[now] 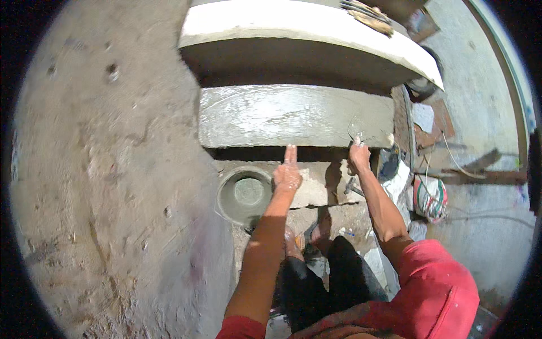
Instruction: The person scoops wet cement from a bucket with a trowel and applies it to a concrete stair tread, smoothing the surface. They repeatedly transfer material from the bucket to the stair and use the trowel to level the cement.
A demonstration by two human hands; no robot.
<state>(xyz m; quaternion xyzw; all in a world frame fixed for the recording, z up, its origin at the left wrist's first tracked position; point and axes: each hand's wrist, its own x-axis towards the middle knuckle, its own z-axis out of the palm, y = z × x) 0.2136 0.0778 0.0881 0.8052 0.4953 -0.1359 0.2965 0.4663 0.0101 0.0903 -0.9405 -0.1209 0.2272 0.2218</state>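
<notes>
A wet grey cement step [265, 113] spans the middle, its surface glistening. My left hand [287, 169] has fingers stretched out, their tips at the front edge of that step. My right hand [359, 153] is closed on a trowel [357, 124], whose blade rests on the right end of the wet surface and is hard to make out. A round bucket [228, 200] with grey contents sits below the step, left of my left arm. My bare feet are on the rough ground beneath me.
A pale upper step [254, 17] carries some tools [367, 20]. A rough wall [113, 169] fills the left. At right are boards [435, 130], a striped sack [430, 198], cords and a dark container [389, 164]; a hammer-like tool [353, 186] lies below my right hand.
</notes>
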